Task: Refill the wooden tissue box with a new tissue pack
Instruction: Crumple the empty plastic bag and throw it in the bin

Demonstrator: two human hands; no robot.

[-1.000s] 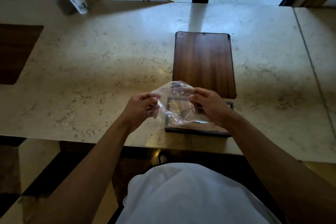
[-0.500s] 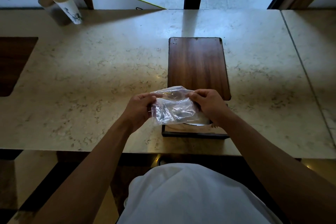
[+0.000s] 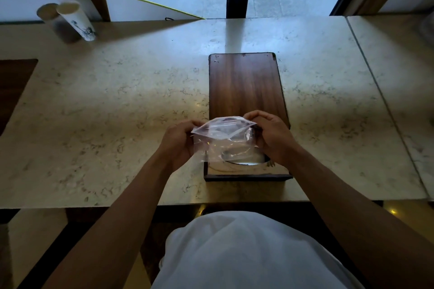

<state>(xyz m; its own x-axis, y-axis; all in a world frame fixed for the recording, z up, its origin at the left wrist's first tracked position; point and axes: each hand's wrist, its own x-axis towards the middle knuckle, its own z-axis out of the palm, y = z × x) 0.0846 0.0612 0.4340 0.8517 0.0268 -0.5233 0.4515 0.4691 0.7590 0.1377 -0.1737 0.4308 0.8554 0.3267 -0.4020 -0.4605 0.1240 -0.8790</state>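
A pale veined marble countertop (image 3: 117, 105), split by a seam at its right, carried a dark wooden panel (image 3: 245, 84) lying flat near the middle, a wooden tissue box (image 3: 246, 175) at its near edge, and a printed white cup (image 3: 76, 21) standing at the far left corner

Wide bare counter (image 3: 117, 112) left and right of box (image 3: 245, 172). Board (image 3: 245, 87) just behind it. Hands (image 3: 179, 142) and wrapper (image 3: 225, 138) blocking above box. Cups (image 3: 76, 21) far left.
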